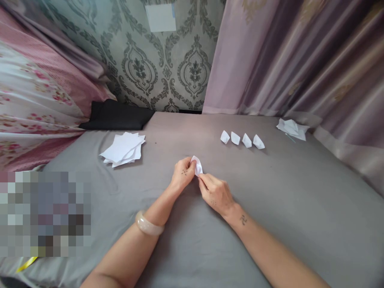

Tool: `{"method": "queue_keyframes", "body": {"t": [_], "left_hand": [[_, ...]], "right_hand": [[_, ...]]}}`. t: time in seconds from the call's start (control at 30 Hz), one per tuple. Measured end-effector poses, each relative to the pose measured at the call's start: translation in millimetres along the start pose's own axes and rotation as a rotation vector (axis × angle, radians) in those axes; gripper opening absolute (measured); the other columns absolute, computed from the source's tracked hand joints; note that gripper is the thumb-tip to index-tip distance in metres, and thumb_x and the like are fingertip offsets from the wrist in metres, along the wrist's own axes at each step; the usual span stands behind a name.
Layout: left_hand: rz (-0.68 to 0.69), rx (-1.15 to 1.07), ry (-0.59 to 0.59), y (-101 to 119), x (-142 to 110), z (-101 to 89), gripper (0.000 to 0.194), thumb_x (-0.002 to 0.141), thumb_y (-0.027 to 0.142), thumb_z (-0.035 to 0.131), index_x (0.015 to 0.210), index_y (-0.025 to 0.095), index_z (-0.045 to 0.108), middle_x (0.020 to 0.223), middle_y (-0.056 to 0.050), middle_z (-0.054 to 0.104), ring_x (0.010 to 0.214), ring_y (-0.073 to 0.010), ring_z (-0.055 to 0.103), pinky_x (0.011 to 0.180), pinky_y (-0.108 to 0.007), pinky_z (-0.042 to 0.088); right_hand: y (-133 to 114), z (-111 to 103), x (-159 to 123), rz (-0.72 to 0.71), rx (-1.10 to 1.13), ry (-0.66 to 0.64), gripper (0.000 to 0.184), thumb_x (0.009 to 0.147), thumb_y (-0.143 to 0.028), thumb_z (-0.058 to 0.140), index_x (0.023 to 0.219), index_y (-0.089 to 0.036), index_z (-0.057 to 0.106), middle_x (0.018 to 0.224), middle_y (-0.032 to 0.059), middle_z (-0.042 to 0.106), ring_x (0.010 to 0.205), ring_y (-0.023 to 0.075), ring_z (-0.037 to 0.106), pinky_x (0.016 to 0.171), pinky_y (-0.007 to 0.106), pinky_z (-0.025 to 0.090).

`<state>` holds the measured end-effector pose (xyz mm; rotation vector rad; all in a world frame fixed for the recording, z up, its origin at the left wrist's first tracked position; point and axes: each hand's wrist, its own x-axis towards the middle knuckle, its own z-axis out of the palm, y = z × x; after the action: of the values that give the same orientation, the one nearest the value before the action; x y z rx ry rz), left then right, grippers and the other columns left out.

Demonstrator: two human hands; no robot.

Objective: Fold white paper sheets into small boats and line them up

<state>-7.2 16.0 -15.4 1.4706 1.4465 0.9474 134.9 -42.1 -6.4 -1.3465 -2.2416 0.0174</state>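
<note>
Between my two hands is a small folded piece of white paper (197,166), held a little above the grey cloth surface. My left hand (183,173) grips its upper left side, thumb pressed on the paper. The fingers of my right hand (216,191) pinch its lower right corner. Farther back to the right, several small folded white paper pieces (235,138) stand in a row. To the left lies a loose stack of white paper sheets (123,148). My fingers hide part of the held paper's edges.
More white paper (292,128) lies at the far right, with a thin bluish strip beside it. A black folded cloth (118,115) rests at the back left. Curtains (288,56) and a patterned wall (168,68) bound the grey surface (270,200). A blurred patch covers the lower left.
</note>
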Motion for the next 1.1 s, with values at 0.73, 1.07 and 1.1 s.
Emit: {"method": "queue_keyframes", "body": {"t": [0.73, 1.07, 1.1], "left_hand": [[0.074, 0.071, 0.006, -10, 12, -5.6, 0.017, 0.074, 0.016, 0.045, 0.082, 0.017, 0.06, 0.06, 0.002, 0.054, 0.056, -0.0114, 0.049, 0.052, -0.02, 0.036], [0.053, -0.006, 0.033, -13, 18, -4.6, 0.015, 0.071, 0.017, 0.052, 0.084, 0.015, 0.057, 0.068, 0.0, 0.061, 0.062, -0.0127, 0.055, 0.054, -0.02, 0.037], [0.046, -0.001, 0.039, -13, 18, -4.3, 0.016, 0.072, 0.018, 0.052, 0.087, 0.015, 0.057, 0.067, 0.0, 0.061, 0.061, -0.0126, 0.055, 0.054, -0.02, 0.037]], "right_hand": [[5, -1, 5, 0.004, 0.1, -0.075, 0.023, 0.094, -0.016, 0.041, 0.091, -0.02, 0.063, 0.076, 0.0041, 0.064, 0.07, 0.0156, 0.062, 0.066, 0.025, 0.043], [5, 1, 18, -0.037, 0.075, -0.125, 0.024, 0.095, -0.016, 0.039, 0.089, -0.018, 0.061, 0.08, 0.0053, 0.066, 0.075, 0.0168, 0.064, 0.068, 0.025, 0.044], [5, 1, 19, -0.04, 0.068, -0.132, 0.024, 0.095, -0.016, 0.039, 0.09, -0.018, 0.061, 0.081, 0.0054, 0.066, 0.075, 0.0168, 0.064, 0.068, 0.025, 0.044]]}}
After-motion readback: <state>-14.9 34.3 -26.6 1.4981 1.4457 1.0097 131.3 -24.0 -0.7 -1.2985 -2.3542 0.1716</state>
